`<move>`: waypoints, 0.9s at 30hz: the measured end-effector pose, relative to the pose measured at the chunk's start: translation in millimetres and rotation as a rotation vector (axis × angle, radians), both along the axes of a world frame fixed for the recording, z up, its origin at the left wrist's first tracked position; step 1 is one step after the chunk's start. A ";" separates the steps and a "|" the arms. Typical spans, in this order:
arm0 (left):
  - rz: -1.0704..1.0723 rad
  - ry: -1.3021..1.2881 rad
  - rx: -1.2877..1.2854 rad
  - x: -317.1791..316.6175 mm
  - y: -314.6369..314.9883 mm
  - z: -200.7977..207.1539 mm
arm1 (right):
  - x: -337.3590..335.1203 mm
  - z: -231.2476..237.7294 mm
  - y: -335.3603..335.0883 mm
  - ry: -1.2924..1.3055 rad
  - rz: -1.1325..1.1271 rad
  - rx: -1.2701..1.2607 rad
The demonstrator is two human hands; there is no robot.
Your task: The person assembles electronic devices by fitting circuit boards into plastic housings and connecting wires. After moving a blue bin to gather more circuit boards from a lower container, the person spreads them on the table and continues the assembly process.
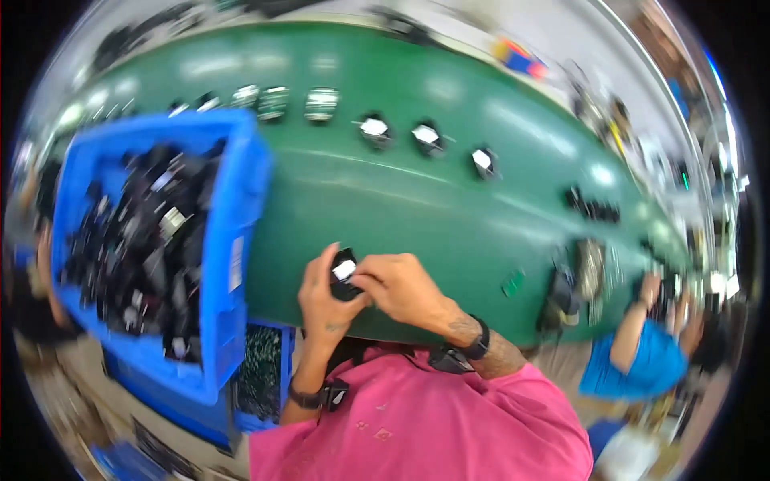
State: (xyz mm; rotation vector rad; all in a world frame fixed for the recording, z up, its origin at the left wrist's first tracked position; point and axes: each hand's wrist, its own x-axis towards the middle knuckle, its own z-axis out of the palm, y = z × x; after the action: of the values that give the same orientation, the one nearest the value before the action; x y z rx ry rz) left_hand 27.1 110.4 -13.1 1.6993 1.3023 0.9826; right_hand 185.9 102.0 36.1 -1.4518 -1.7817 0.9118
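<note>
Nearest, a pink shirt (417, 409) is being worn, with dark bands (480, 340) being worn on both wrists. Below the near edge of the green tabletop (345, 188), many small dark pieces are being contained by a lower blue bin (286, 361). By that edge, a small black device (346, 292) with a bright white face is being gripped by the left hand (319, 301), its fingers being closed around the left side. The device's right edge is being touched by the right hand (405, 290); its fingers are being curled inward, but whether anything is being pinched between them cannot be told.

To the left, jumbled black devices (144, 264) are being held in a large blue bin (253, 180). To the right, a small green piece (513, 282) and a shiny bundle (591, 268) are being supported by the tabletop; beyond these, a blue top (642, 357) is being worn by another person. Farther back, three dark devices with white faces (427, 138) are being displayed in a slanting row, with blurred green-and-white pieces (322, 104) being lined up leftward.
</note>
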 end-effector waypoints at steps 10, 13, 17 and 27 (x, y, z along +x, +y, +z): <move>-0.387 0.260 -0.054 18.8 -26.7 18.9 | 112.9 -10.1 -133.0 -0.790 -0.753 0.034; -0.349 0.231 -0.100 24.2 -24.9 20.4 | 106.2 -28.6 -178.0 -0.906 -0.641 -0.142; -0.258 0.063 -0.254 29.3 -37.2 16.5 | 98.1 -45.1 -224.2 -0.635 -0.328 0.063; -0.381 0.123 -0.175 41.5 -35.6 46.8 | 117.2 -29.8 -207.6 -0.416 -0.267 0.234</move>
State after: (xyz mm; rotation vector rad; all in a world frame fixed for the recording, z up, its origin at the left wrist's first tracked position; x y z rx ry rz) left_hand 68.7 74.8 33.8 1.8050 1.0505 0.5352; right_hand 303.1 -105.6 6.3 -1.7571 -1.8438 0.2660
